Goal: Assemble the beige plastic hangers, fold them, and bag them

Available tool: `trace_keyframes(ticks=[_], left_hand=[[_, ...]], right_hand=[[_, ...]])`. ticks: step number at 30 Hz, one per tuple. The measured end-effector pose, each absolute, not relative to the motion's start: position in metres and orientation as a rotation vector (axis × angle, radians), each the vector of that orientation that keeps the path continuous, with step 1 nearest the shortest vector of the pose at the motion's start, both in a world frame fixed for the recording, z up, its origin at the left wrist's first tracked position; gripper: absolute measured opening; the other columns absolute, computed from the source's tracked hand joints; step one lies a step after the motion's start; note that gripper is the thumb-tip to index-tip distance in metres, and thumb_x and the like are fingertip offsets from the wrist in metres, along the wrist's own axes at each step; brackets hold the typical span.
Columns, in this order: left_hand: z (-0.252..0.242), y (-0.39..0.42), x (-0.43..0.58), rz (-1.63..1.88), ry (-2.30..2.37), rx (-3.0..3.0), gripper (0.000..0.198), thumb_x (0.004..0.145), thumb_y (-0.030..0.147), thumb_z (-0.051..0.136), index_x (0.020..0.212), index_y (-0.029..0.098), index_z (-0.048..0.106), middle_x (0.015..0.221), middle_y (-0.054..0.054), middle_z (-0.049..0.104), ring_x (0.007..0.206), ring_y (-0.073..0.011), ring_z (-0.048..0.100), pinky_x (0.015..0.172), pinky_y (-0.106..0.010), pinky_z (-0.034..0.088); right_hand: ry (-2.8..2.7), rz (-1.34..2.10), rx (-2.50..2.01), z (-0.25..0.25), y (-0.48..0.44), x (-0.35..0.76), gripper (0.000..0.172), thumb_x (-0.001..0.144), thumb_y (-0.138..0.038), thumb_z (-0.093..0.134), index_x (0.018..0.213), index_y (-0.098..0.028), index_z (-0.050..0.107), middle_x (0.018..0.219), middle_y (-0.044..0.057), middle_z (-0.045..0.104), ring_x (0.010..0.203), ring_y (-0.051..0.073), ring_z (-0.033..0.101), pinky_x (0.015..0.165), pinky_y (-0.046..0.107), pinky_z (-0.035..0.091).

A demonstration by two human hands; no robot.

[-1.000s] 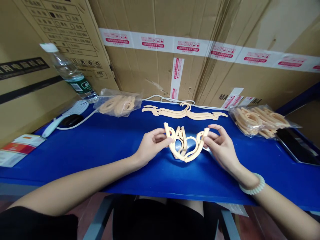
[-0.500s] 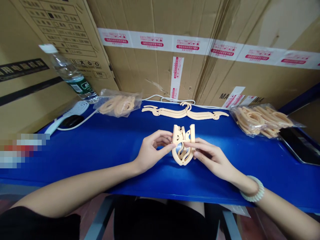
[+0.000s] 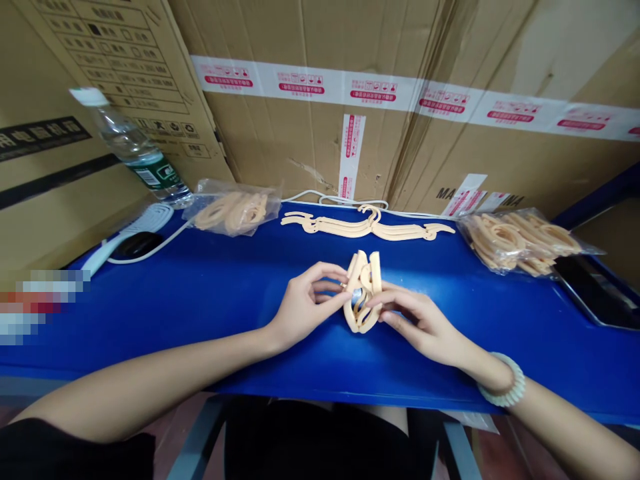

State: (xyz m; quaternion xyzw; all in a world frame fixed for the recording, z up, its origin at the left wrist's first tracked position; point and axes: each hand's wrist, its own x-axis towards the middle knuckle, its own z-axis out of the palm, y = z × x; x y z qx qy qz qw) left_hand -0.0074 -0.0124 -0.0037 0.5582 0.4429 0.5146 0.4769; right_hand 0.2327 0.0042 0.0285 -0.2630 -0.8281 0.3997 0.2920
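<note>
Carton (image 3: 500, 153) print reads "MA…". Left bag (image 3: 233, 210) & right bag (image 3: 575, 248): beige hangers (image 3: 503, 237) inside. L hand (image 3: 305, 303) & R hand (image 3: 417, 320) both pinch folded hanger (image 3: 364, 293).

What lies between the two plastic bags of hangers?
Head view: unfolded beige hangers lie flat on the blue table between left bag and right bag.

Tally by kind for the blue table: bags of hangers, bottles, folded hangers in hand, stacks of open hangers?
Bags of hangers: 2, left bag and right bag
Bottle: 1
Folded hanger, pinched by left hand and right hand: 1
Stack of open hangers: 1
Total: 5
</note>
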Motion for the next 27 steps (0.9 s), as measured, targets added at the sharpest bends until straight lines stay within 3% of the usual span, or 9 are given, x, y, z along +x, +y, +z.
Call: trace_keyframes(ticks=[3, 7, 10, 13, 18, 22, 27], left_hand=[[-0.002, -0.017, -0.006, 1.251, 1.092, 1.52, 0.023, 0.085, 0.031, 0.076, 0.104, 0.019, 0.073, 0.105, -0.008, 0.076, 0.096, -0.0227, 0.074, 0.073, -0.028, 0.065], [0.0, -0.02, -0.008, 1.256, 1.014, 1.762, 0.028, 0.092, 0.025, 0.067, 0.119, 0.021, 0.072, 0.119, -0.009, 0.073, 0.103, -0.0225, 0.073, 0.083, -0.033, 0.065], [-0.001, -0.019, -0.011, 1.233, 0.924, 2.071, 0.043, 0.094, 0.017, 0.061, 0.136, 0.021, 0.06, 0.134, -0.012, 0.066, 0.119, -0.0251, 0.066, 0.103, -0.043, 0.057], [-0.002, -0.019, -0.015, 1.104, 0.827, 2.387, 0.044, 0.095, 0.015, 0.058, 0.139, 0.02, 0.056, 0.136, -0.013, 0.064, 0.134, -0.0282, 0.054, 0.113, -0.051, 0.048], [-0.005, -0.021, -0.018, 0.721, 0.782, 2.712, 0.044, 0.099, 0.028, 0.054, 0.142, 0.02, 0.053, 0.145, -0.014, 0.058, 0.14, -0.033, 0.047, 0.114, -0.054, 0.044], [-0.007, -0.023, -0.019, 0.654, 0.876, 2.769, 0.041, 0.101, 0.032, 0.051, 0.139, 0.018, 0.056, 0.144, -0.013, 0.059, 0.137, -0.0344, 0.05, 0.111, -0.053, 0.047], [-0.008, -0.021, -0.021, 0.726, 0.962, 2.744, 0.041, 0.098, 0.034, 0.055, 0.136, 0.018, 0.058, 0.143, -0.014, 0.06, 0.134, -0.0344, 0.052, 0.11, -0.054, 0.048]], right_hand=[[-2.199, 1.152, -0.69, 0.032, 0.003, 0.232, 0.02, 0.104, -0.03, 0.055, 0.115, -0.023, 0.071, 0.112, 0.008, 0.072, 0.097, 0.021, 0.069, 0.09, 0.036, 0.056], [-2.166, 1.179, -0.732, 0.037, 0.004, 0.238, 0.027, 0.102, -0.033, 0.059, 0.125, -0.025, 0.07, 0.127, 0.009, 0.067, 0.099, 0.02, 0.068, 0.085, 0.033, 0.057], [-2.079, 1.171, -0.851, 0.038, 0.011, 0.248, 0.03, 0.098, -0.037, 0.064, 0.125, -0.025, 0.071, 0.121, 0.009, 0.067, 0.096, 0.02, 0.067, 0.077, 0.031, 0.057], [-2.031, 1.156, -0.996, 0.035, 0.02, 0.258, 0.034, 0.097, -0.041, 0.064, 0.125, -0.022, 0.069, 0.109, 0.007, 0.068, 0.084, 0.018, 0.064, 0.071, 0.03, 0.056], [-2.316, 0.838, -1.104, 0.033, 0.024, 0.267, 0.046, 0.094, -0.046, 0.066, 0.132, -0.02, 0.063, 0.104, 0.008, 0.065, 0.076, 0.019, 0.059, 0.069, 0.035, 0.056], [-2.573, 0.511, -1.081, 0.029, 0.023, 0.266, 0.064, 0.095, -0.052, 0.063, 0.149, -0.02, 0.049, 0.113, 0.013, 0.057, 0.095, 0.027, 0.059, 0.088, 0.047, 0.053], [-2.712, 0.257, -1.043, 0.021, 0.032, 0.256, 0.061, 0.1, -0.052, 0.052, 0.152, -0.02, 0.048, 0.11, 0.015, 0.057, 0.097, 0.031, 0.056, 0.087, 0.052, 0.051]])
